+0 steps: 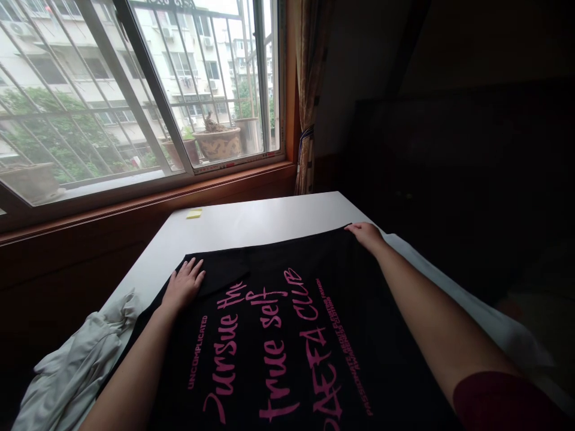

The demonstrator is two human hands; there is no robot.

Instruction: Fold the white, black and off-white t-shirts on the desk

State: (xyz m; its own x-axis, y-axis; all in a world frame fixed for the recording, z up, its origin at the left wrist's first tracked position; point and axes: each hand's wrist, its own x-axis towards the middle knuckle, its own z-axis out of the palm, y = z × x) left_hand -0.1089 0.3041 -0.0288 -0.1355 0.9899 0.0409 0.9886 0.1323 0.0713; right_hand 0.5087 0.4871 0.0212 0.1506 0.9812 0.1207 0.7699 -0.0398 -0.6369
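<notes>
A black T-shirt (287, 335) with pink lettering lies spread over the white table, its print turned sideways to me. My left hand (185, 281) rests flat on the cloth near its far left corner, fingers spread. At the far right corner, my right hand (366, 234) pinches the edge of the shirt between thumb and fingers. A folded-over part of the shirt, near my left hand, covers the end of one printed line. The shirt's near end runs out of view at the bottom.
The white table (269, 221) reaches toward a barred window (135, 90). A small yellow note (194, 213) lies at its far left. Crumpled pale cloth (76, 359) sits on the left side, and more pale fabric (449, 299) runs along the right. A tied curtain (306, 120) hangs behind.
</notes>
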